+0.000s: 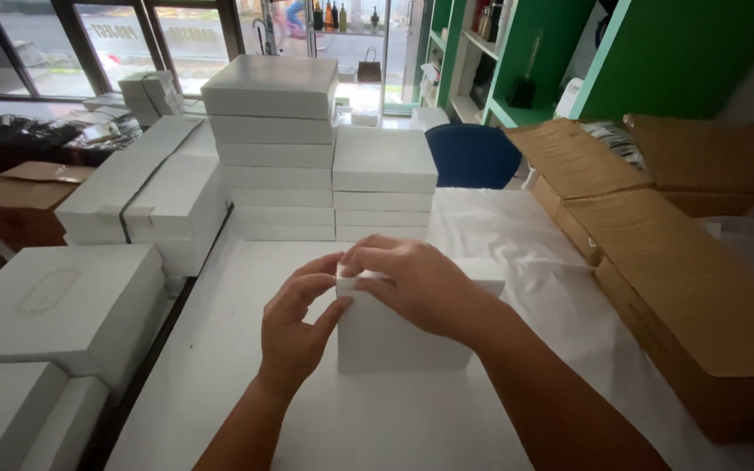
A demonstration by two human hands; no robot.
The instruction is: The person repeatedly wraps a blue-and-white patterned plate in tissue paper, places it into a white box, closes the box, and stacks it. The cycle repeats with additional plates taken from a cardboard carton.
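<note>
At frame centre, on a white table (220, 384) ringed by stacked white boxes (277, 148) and brown cartons (682, 288) before green shelving (674, 52), a small white box (394, 336) stands upright. Left hand (294, 323) pinches its upper-left corner, fingers curled; right hand (416, 283) lies over its top, fingers bent and close together.
</note>
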